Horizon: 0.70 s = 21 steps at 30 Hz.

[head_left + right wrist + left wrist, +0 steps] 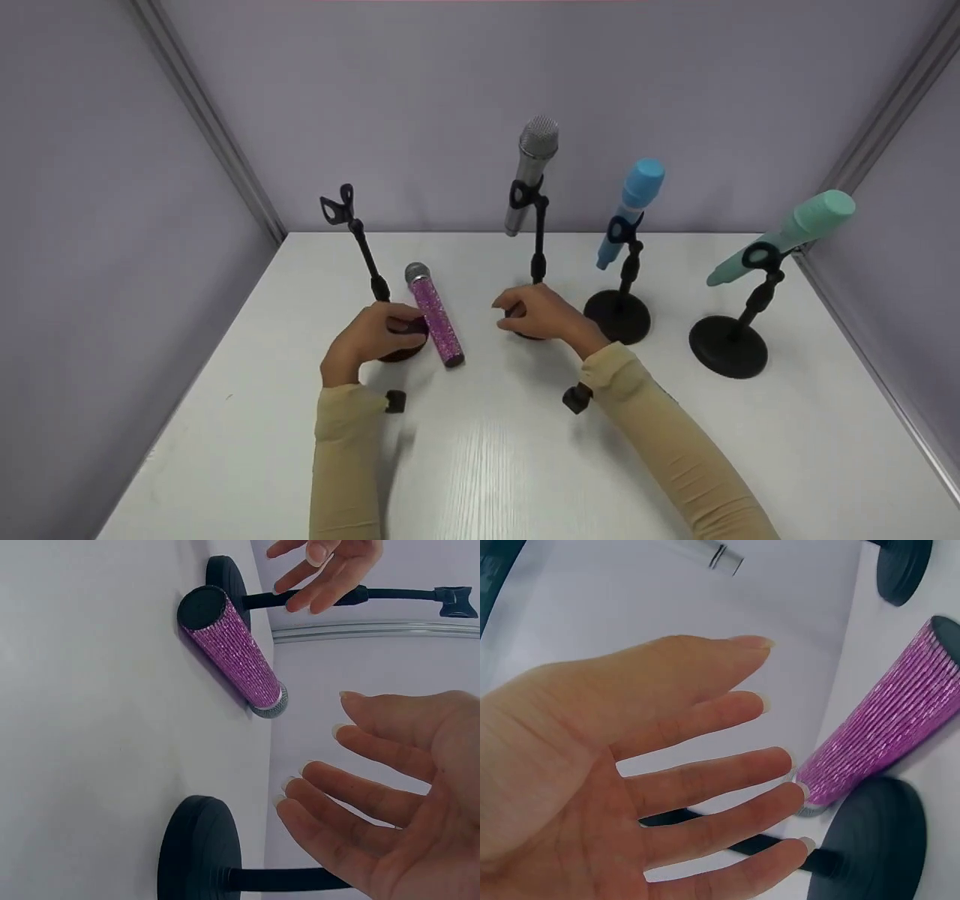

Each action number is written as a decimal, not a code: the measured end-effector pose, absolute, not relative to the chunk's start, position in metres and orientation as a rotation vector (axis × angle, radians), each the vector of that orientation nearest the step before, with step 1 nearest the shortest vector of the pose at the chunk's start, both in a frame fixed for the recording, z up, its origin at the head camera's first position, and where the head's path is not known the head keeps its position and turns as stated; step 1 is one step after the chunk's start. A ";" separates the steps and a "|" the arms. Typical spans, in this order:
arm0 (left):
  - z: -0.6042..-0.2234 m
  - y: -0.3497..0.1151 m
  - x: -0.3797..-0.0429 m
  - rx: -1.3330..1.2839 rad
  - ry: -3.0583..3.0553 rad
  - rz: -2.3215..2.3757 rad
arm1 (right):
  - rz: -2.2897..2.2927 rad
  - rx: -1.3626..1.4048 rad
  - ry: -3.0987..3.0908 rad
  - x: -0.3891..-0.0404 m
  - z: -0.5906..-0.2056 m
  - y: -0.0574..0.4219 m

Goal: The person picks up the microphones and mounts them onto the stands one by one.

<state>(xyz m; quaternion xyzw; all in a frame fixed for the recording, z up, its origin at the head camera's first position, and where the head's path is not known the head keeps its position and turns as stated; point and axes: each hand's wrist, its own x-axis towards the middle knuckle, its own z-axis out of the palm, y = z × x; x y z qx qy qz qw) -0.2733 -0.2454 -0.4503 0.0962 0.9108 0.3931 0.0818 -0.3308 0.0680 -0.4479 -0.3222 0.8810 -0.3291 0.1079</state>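
A pink glittery microphone [436, 319] with a silver mesh head lies on the white table between my hands. Just left of it, my left hand [371, 330] hovers by the round base of a black microphone stand [367, 259] whose clip holds nothing. In the left wrist view, the left fingers [720, 784] are spread and nearly straight, with nothing in the palm. To the right of the pink microphone, my right hand [546, 311] is raised in front of another stand [539, 240], partly hiding its base. Loosely bent and apart, the right fingers [352, 802] hold nothing.
A silver microphone [534, 154] tilts in the middle stand's clip. Further right, a blue microphone [637, 191] and a mint-green microphone [810, 221] rest in their own black stands. Grey-white panels enclose the back and sides of the table [480, 465].
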 end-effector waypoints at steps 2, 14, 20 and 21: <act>-0.449 -0.254 -0.271 0.259 2.725 1.186 | -0.948 -0.941 2.612 -0.332 -0.448 0.060; -0.456 -0.277 -0.268 0.145 2.711 1.277 | -1.038 -0.813 2.579 -0.349 -0.456 0.018; -0.456 -0.290 -0.264 0.086 2.703 1.283 | -1.059 -0.720 2.602 -0.352 -0.468 -0.013; -0.455 -0.292 -0.263 0.072 2.704 1.283 | -1.058 -0.711 2.612 -0.353 -0.470 -0.019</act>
